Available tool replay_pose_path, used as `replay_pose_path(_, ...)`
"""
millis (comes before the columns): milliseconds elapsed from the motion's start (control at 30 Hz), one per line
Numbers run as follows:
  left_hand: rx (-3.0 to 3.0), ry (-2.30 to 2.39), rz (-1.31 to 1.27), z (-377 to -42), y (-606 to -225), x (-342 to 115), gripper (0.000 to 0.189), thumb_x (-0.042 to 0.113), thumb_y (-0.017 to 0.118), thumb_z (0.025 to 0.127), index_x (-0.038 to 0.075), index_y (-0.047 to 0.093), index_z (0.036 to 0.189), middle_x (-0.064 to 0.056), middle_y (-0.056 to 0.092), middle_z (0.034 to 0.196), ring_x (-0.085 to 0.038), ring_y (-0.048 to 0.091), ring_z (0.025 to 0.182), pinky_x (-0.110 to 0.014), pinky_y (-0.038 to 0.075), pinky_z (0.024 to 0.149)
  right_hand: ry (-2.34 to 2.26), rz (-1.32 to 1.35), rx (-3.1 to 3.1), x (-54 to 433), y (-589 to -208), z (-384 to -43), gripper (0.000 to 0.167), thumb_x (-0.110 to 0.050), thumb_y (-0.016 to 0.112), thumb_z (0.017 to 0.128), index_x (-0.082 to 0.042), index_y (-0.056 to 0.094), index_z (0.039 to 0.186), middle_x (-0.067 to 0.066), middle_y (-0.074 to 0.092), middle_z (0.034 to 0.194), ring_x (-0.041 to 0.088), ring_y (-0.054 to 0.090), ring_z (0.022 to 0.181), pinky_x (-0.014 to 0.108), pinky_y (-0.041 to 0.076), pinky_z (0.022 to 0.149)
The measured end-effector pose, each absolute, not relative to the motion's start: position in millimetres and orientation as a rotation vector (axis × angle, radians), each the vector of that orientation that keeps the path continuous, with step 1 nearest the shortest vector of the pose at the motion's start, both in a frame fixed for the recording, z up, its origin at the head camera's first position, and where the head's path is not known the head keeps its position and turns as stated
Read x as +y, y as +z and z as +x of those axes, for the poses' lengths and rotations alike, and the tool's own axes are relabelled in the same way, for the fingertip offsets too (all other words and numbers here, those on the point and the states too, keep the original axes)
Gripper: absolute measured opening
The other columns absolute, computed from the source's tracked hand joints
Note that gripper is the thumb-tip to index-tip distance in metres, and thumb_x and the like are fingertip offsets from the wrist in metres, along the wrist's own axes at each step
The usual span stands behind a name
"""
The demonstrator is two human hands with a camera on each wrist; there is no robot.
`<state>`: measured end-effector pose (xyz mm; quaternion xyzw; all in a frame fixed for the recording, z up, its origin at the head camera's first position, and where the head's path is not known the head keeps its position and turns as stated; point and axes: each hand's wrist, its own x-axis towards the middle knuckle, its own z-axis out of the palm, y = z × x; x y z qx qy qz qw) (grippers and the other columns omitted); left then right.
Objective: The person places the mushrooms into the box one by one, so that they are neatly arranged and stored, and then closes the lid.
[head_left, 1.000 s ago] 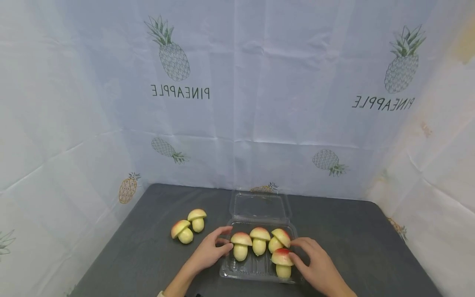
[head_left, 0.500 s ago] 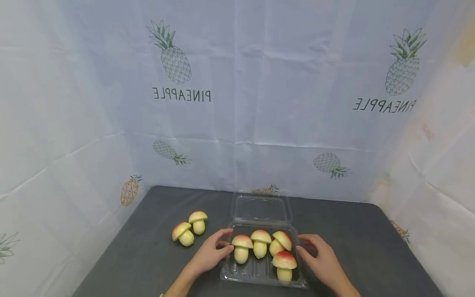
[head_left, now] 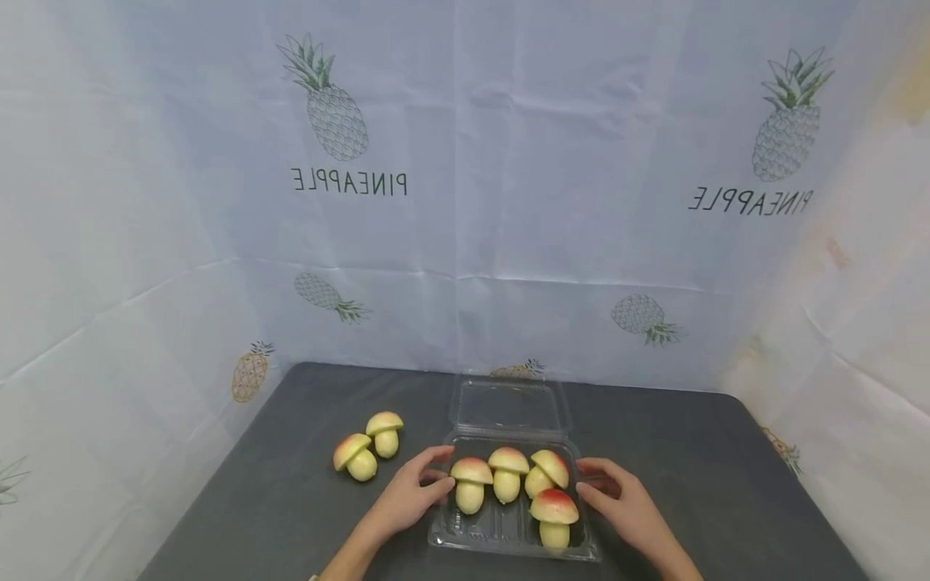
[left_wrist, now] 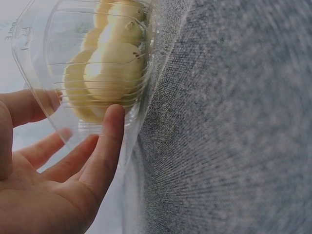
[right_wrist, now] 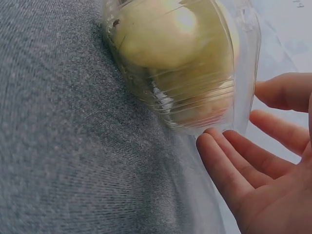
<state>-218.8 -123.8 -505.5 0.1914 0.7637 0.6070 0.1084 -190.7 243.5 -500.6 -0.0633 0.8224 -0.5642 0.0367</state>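
A clear plastic clamshell box [head_left: 475,542] lies on the dark table with its lid folded back. Inside are several mushroom-shaped buns with red-tinged caps, including a front-right bun [head_left: 555,507] and a leftmost bun [head_left: 470,484]. My left hand [head_left: 405,494] holds the box's left side; in the left wrist view its thumb [left_wrist: 34,105] reaches over the rim while a fingertip presses the ribbed wall from outside. At the right side, my right hand [head_left: 623,502] has its fingers extended, thumb tip at the rim and fingertips right at the outer wall [right_wrist: 195,114].
Two more mushroom-shaped buns, a nearer one [head_left: 356,457] and a farther one [head_left: 385,433], lie on the table [head_left: 305,524] left of the box. The open lid [head_left: 508,403] extends toward the back edge, below a white pineapple-print curtain [head_left: 523,202].
My right hand has let go of the front-right bun and shifted right, to the box's outer side. My left hand stays at the left side.
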Motion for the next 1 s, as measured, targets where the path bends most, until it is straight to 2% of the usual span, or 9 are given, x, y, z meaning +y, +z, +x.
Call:
replay_pose_path(200,2.268,1.771,0.557,-219.8,-507.3,-126.9,0.055,0.018,0.065,0.101,-0.003,0.045,0.148,-0.032,0.046,0.143,-0.026,0.066,0.107,-0.03,0.06,0.075,-1.777,-0.273,2.452,242.4,-502.7,-193.8,0.046,-0.017,0.068,0.1,0.006,0.055,0.137,0.027,0.057,0.132,0.008,0.066,0.101,0.029,0.058,0.08)
replay_pose_path(533,2.278,1.736,0.552,-217.5,-503.8,-129.3,0.054,0.019,0.063,0.103,-0.003,0.044,0.149,-0.03,0.05,0.139,-0.033,0.066,0.107,-0.03,0.06,0.075,-1.779,-0.249,2.442,240.8,-505.2,-192.7,0.045,-0.018,0.068,0.1,0.005,0.056,0.137,0.027,0.056,0.133,0.011,0.066,0.103,0.03,0.058,0.079)
replay_pose_path(633,2.35,1.653,0.57,-216.2,-499.5,-131.9,0.052,0.022,0.063,0.103,0.0,0.047,0.148,-0.026,0.054,0.137,-0.033,0.066,0.107,-0.032,0.06,0.076,-1.784,-0.25,2.446,240.4,-505.4,-192.8,0.045,-0.017,0.068,0.099,0.005,0.056,0.137,0.027,0.057,0.132,0.012,0.067,0.102,0.03,0.059,0.079)
replay_pose_path(833,2.559,1.406,0.605,-216.3,-488.3,-137.1,0.047,0.028,0.063,0.102,0.004,0.055,0.142,-0.015,0.064,0.126,-0.028,0.067,0.104,-0.044,0.057,0.08,-1.782,-0.251,2.483,240.0,-506.4,-194.5,0.043,-0.016,0.069,0.098,0.005,0.058,0.134,0.025,0.059,0.13,0.012,0.067,0.101,0.029,0.059,0.079)
replay_pose_path(1000,2.692,1.27,0.608,-218.3,-480.1,-139.1,0.042,0.027,0.065,0.101,0.005,0.06,0.137,-0.011,0.067,0.119,-0.026,0.068,0.099,-0.043,0.057,0.078,-1.776,-0.246,2.508,239.5,-506.4,-194.1,0.042,-0.016,0.07,0.098,0.004,0.059,0.134,0.024,0.06,0.129,0.013,0.067,0.1,0.029,0.058,0.078)
